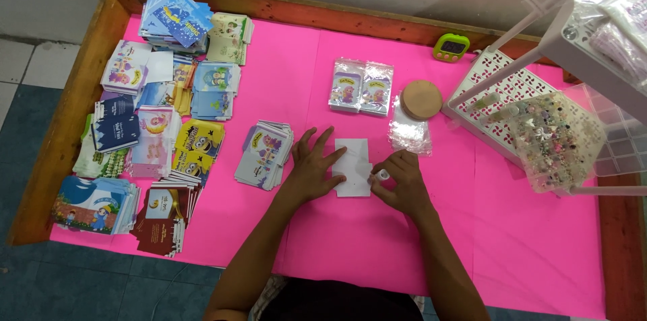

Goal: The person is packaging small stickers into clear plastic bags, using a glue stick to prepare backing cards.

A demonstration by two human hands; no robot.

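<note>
A small white paper packet [355, 159] lies on the pink table [350, 240] in front of me. My left hand [312, 166] rests flat on its left edge with fingers spread. At the packet's right edge, my right hand [397, 183] is closed around a small white-capped tube, its tip near the paper. A stack of printed cartoon envelopes [264, 154] sits just left of my left hand. Clear plastic sleeves [409, 134] lie just beyond my right hand.
Two sealed packs [361, 86] and a round wooden lid [421, 99] lie further back. Several piles of colourful envelopes [151, 119] fill the left side. A white plastic rack [512, 92], a clear bead box [559, 142] and a green timer [451, 46] stand at right. A wooden rim [60, 132] borders the table.
</note>
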